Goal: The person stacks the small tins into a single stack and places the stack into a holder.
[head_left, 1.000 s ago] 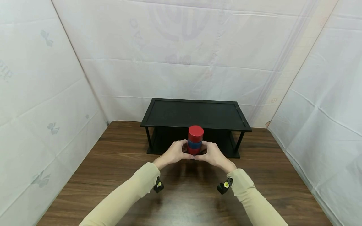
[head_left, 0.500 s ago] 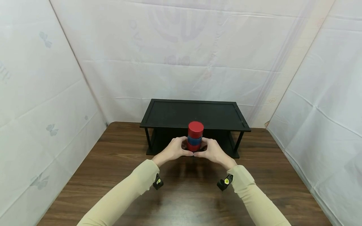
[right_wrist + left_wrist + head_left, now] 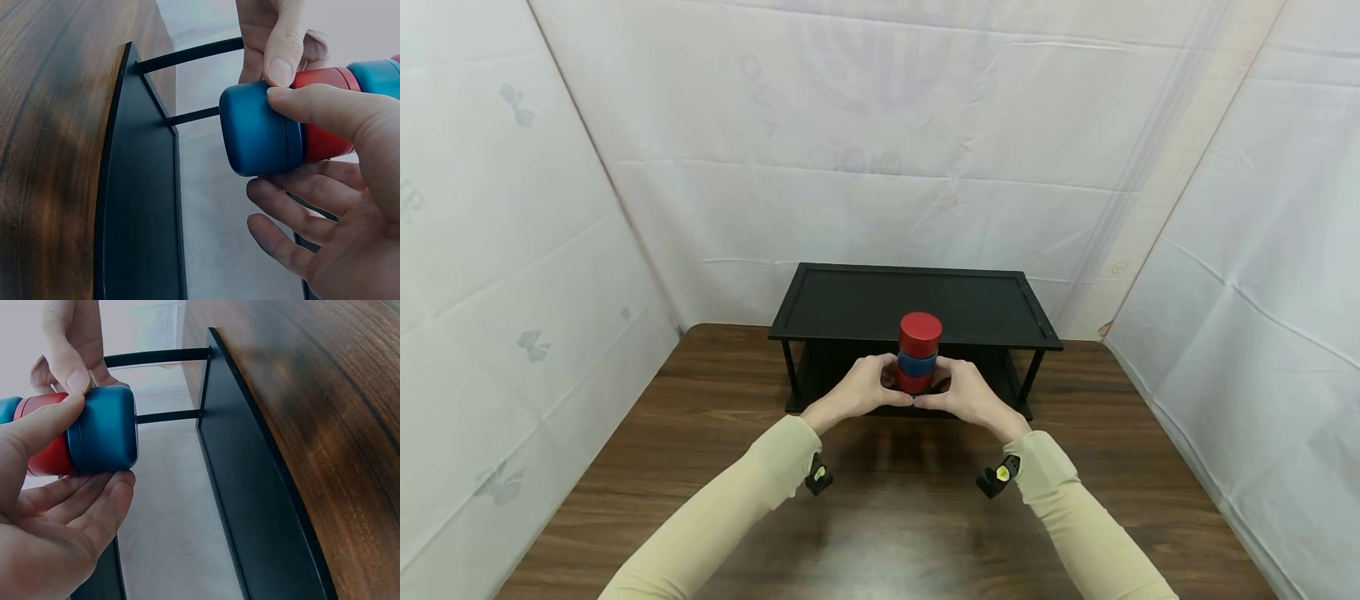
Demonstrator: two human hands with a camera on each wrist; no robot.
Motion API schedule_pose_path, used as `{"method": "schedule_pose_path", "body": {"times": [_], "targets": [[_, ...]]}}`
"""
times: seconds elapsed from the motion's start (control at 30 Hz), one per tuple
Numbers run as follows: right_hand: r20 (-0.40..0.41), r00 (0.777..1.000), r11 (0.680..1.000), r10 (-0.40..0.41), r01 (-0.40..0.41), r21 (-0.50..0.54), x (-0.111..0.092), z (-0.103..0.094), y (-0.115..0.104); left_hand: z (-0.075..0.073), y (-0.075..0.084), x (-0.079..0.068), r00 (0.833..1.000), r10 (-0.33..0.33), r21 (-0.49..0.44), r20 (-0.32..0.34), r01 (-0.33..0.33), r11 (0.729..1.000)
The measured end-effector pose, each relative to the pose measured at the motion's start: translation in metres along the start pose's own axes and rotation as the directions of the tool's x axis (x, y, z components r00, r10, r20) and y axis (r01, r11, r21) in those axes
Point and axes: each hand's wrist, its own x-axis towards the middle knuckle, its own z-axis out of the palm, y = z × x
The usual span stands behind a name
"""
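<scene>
Between both hands stands an upright stack of small round tins, alternating red and blue. A red tin tops it, with a blue tin and a lower red tin beneath. The lowest blue tin shows in both wrist views but is mostly hidden by the thumbs from the head. My left hand grips the lower stack from the left, and my right hand grips it from the right. The thumbs nearly meet at the near side. The stack overlaps the front edge of the black shelf in the head view.
The two-tier shelf has thin posts and a lower board close to the hands. It stands on a brown wooden table. White sheets hang behind and on both sides.
Both hands have lifted the stack a little and moved it forward, so it overlaps the shelf's top board more in the head view. The grip looks the same.
</scene>
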Motion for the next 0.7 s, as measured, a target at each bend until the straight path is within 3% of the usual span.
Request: {"method": "schedule_pose_path", "body": {"times": [0.7], "targets": [[0.000,1.000,0.999,-0.025,0.025,-0.028,0.009,-0.017,-0.010,-0.018,0.016,0.006,1.000,0.019,0.026,0.016,-0.019,0.999]]}}
